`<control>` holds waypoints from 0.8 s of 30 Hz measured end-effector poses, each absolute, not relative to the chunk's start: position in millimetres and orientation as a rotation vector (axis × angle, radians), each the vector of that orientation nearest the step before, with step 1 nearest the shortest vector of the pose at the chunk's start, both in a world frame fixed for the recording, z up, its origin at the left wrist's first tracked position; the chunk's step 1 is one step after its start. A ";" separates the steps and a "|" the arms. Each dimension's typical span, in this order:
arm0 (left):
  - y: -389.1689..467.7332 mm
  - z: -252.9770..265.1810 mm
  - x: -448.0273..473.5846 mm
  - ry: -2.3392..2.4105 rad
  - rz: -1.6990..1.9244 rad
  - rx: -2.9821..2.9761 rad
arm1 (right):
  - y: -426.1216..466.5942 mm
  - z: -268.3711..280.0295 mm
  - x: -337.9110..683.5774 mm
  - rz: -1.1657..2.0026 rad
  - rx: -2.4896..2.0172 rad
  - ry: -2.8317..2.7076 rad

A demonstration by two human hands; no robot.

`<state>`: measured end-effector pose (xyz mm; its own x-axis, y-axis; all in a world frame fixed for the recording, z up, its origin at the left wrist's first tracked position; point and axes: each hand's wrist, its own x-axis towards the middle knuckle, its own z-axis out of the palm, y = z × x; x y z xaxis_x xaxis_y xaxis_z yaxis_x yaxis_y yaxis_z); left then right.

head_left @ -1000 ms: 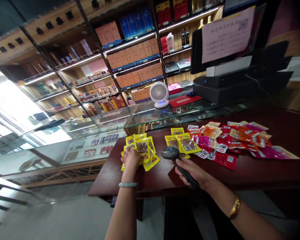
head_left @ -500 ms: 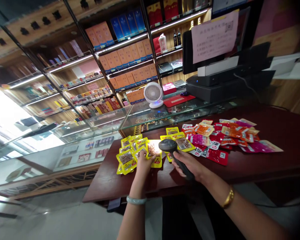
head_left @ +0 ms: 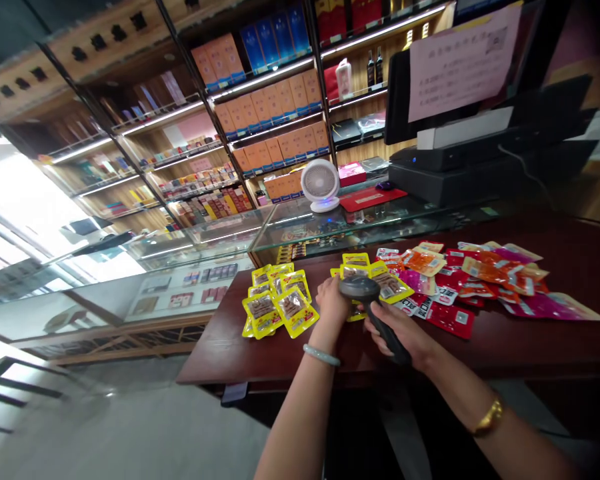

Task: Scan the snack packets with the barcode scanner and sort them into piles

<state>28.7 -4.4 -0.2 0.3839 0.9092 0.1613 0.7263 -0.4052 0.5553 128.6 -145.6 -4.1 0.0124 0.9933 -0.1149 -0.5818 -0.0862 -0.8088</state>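
My right hand (head_left: 403, 330) is wrapped around the handle of a black handheld barcode scanner (head_left: 360, 289), its head pointing left and away over the table. My left hand (head_left: 331, 298) is beside the scanner head, close to the right-hand group of yellow snack packets (head_left: 391, 283). The scanner hides its fingertips, so I cannot see whether they grip a packet. To the left of that hand lies another pile of yellow snack packets (head_left: 295, 311), untouched, with clear windows showing brown food.
Red, orange and purple packets (head_left: 450, 320) are heaped on the dark wooden table (head_left: 220, 353), right of the scanner. Behind stand a white fan (head_left: 320, 181) on a glass counter and a monitor with a pink paper sheet (head_left: 463, 67). Stocked shelves line the back.
My left hand has let go of a yellow packet, which now lies on the left pile, and has moved right toward the other yellow group. The scanner stays in my right hand.
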 end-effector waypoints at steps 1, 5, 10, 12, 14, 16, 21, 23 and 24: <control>-6.8 1.2 26.6 1.442 0.642 2.298 | -145.8 -5.0 129.2 1.481 -0.835 -0.661; -9.3 8.8 -6.8 1.594 0.673 2.382 | -144.7 -8.7 128.9 1.497 -0.832 -0.684; 3.4 13.8 -69.3 2.133 0.488 2.309 | -140.1 -9.4 120.8 1.529 -0.833 -0.708; 8.4 11.5 -86.3 2.208 0.346 2.285 | -138.5 -8.9 116.4 1.540 -0.848 -0.700; 11.0 6.9 -95.5 2.208 0.233 2.299 | -137.3 -9.0 112.6 1.555 -0.859 -0.689; 11.1 1.7 -98.2 2.192 0.171 2.338 | -136.4 -10.2 110.2 1.568 -0.861 -0.690; 0.9 -6.5 -90.2 2.068 0.140 2.478 | -135.5 -12.4 108.6 1.567 -0.867 -0.705; -6.9 -6.8 -85.5 1.966 0.153 2.517 | -135.4 -11.7 109.1 1.562 -0.869 -0.710; -11.4 -6.3 -83.2 1.920 0.167 2.528 | -135.5 -11.3 109.5 1.558 -0.869 -0.713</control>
<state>-83.2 -11.4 -6.3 0.2652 0.9583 0.1062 0.9623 -0.2700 0.0337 109.5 -135.5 -11.3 -0.0682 0.9872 -0.1440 -0.5361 -0.1580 -0.8292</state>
